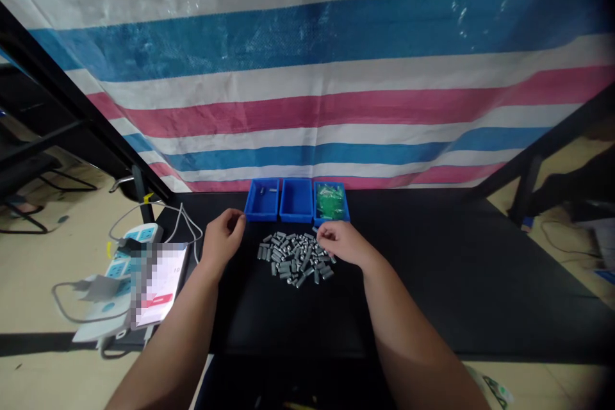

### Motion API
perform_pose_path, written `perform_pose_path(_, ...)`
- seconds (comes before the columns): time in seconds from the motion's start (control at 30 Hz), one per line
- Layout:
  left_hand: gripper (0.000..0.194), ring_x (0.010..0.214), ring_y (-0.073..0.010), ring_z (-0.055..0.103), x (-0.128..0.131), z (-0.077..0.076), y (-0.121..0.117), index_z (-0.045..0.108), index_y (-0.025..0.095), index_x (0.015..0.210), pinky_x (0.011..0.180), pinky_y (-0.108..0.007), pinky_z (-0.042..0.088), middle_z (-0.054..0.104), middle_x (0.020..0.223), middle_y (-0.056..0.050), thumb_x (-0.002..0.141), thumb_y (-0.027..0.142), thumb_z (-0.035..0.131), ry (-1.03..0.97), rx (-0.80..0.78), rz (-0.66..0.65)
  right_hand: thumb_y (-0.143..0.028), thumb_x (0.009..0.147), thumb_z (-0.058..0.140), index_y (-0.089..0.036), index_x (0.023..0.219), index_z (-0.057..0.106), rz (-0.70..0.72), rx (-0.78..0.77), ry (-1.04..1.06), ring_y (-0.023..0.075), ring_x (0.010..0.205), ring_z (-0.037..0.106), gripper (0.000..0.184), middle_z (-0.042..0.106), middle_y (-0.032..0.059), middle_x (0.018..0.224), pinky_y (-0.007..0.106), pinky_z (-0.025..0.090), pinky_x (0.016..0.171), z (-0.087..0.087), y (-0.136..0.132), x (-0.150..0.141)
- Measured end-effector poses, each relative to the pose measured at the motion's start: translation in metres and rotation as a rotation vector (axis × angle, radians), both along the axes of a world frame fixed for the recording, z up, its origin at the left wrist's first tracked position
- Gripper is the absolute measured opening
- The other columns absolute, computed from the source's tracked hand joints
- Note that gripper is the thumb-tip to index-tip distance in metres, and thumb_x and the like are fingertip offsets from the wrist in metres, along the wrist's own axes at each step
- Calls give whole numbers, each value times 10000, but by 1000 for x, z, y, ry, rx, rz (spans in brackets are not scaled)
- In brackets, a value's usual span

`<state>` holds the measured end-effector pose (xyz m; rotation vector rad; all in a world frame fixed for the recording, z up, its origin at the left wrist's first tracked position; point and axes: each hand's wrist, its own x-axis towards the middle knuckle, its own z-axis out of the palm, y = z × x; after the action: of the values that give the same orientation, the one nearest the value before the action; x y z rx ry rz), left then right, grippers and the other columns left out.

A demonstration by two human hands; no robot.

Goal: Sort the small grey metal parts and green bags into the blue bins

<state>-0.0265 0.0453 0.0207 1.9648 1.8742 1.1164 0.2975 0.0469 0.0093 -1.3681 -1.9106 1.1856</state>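
A loose heap of small grey metal cylinders (295,259) lies on the black table. My left hand (223,237) is to the left of the heap, by the front corner of the left blue tray (262,213). Its fingers are curled in, and what they hold, if anything, is hidden. At the heap's right edge is my right hand (340,242), with fingertips closed together over the cylinders; I cannot make out what is in them. The left tray has a couple of cylinders inside. The middle blue tray (296,198) shows only its bare bottom.
A right blue tray (332,220) holds green and clear plastic bags (330,200). On the left are a white power strip (137,234) with cables and a lit phone (163,282). A striped plastic sheet (312,102) hangs behind the black table (432,269).
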Motion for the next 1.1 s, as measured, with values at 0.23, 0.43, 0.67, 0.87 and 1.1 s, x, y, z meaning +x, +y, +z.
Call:
perform_pose_path(0.23,263,634,-175,637,-26,-22,-28,676,236,980,565,-261,423,685,752,-3,832,446,619,203,-240,-32,-532,784,731,-202,1007,649,-348,82,534,200,755,724,407,728,49,838,367,621,758,-5,6,-33)
perform_pose_path(0.43,162,706,-200,656,-20,-24,-29,680,235,912,626,-287,452,696,784,-18,768,274,616,308,-225,-135,-492,837,664,-198,1006,661,-391,152,310,168,576,660,339,682,20,722,294,558,564,-4,3,-33)
perform_pose_path(0.67,187,720,-188,646,-16,-23,-40,678,222,935,678,-301,513,684,825,-28,782,213,572,221,-155,-237,-260,818,646,-204,802,732,-108,163,-188,141,578,617,103,690,-5,642,248,417,572,7,-1,8)
perform_pose_path(0.87,205,896,-222,655,-18,-32,-63,671,235,1027,826,-359,550,686,993,-64,864,229,547,194,-84,-309,-211,763,704,-210,861,733,-32,86,-235,142,618,646,103,724,-9,700,236,410,583,3,-2,2)
perform_pose_path(1.1,171,922,-263,642,-12,-41,-76,626,226,1053,842,-392,528,653,985,-80,937,313,537,259,-20,-87,-116,744,656,-201,795,732,-61,169,-300,145,673,660,125,736,6,736,243,433,632,-4,-1,-6)
